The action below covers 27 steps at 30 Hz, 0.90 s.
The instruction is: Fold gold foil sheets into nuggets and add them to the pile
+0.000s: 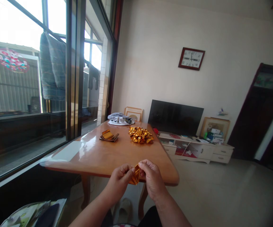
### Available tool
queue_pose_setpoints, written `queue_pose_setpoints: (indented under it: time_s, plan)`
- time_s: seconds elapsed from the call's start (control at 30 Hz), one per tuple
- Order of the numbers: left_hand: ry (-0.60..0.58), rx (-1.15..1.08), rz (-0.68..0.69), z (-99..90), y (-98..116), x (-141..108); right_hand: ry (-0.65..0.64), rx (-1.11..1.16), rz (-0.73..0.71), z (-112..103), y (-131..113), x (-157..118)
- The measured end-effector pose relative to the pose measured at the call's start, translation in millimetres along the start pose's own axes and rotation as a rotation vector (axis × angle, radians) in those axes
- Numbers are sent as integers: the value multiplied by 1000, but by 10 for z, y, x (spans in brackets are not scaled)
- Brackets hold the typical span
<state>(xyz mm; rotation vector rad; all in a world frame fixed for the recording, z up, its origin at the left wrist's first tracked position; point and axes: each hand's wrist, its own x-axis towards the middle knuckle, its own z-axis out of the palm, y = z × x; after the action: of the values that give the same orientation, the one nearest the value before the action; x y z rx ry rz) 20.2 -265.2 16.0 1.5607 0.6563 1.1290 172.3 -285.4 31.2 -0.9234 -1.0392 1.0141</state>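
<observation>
Overall table: one glossy orange-brown wooden table (79,157), stretching away from the person beside the window.

Far end: one crumpled grey cloth (120,119).

Tabletop left: one flat stack of gold foil strips (108,136).

Tabletop right: one spiky gold foil bow (141,135).

Hands: two; the left hand (119,179) and right hand (151,178) both pinch firmly.

Held piece: one folded gold foil strip (135,175), gripped between both hands, just over the table's near edge.

My left hand (119,180) and right hand (151,178) pinch a crumpled strip of gold foil (135,175) between them. On the tabletop beyond lie a spiky gold foil bow (140,135) and a flat pile of gold foil strips (109,136).
</observation>
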Motion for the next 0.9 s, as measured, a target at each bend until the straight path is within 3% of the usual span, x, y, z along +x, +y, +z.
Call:
queue_pose_setpoints:
  time_s: [0.27, 0.67, 0.9]
  plan:
    - [-3, 1, -7, -13, 1, -1, -4, -26, -40, -36, 30, 7]
    - [-59, -387, -95, -99, 68, -25, 131, 176, 9, -181, 145, 145]
    - [63, -316, -108, -234, 12, -23, 127, 204, 33, -217, 68, 172]
